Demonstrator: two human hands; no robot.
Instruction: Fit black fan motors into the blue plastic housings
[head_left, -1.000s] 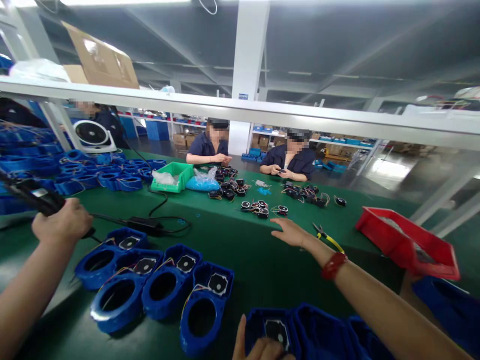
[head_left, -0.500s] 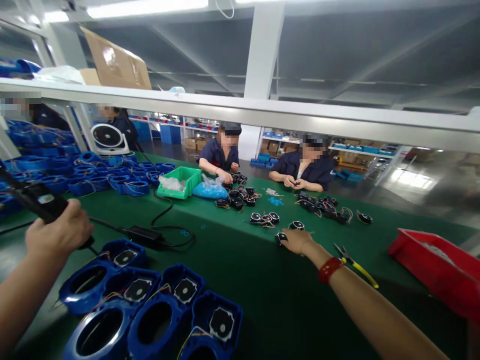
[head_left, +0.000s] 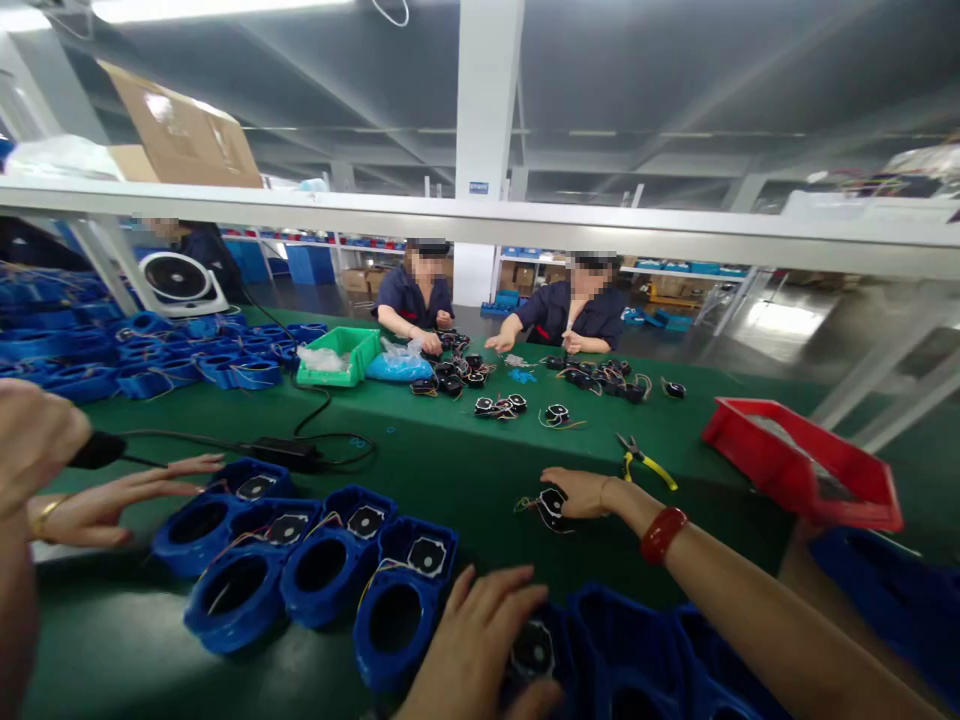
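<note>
My right hand (head_left: 581,492), below a red bangle, is closed on a small black motor (head_left: 553,510) with thin coloured wires. My left hand (head_left: 480,640) is at the bottom middle, fingers spread, beside a blue ring-shaped housing (head_left: 386,650) and partly over another with a black motor (head_left: 534,648) in it. More blue housings (head_left: 637,650) lie to its right. Others with motors (head_left: 315,600) stand to its left. Another motor (head_left: 556,413) and a wired cluster of motors (head_left: 499,405) lie beyond my right hand.
At left, a co-worker's hand (head_left: 34,440) grips a black tool; another hand (head_left: 112,500) with a gold bracelet reaches in. Pliers (head_left: 646,465), a red bin (head_left: 720,435) and a green bin (head_left: 367,350) stand around. Two people sit opposite. A shelf bar (head_left: 450,215) crosses above.
The view has turned right. My right hand has drawn a motor closer. My left hand and the gold-braceleted hand have come into view. The co-worker's tool has moved left in view.
</note>
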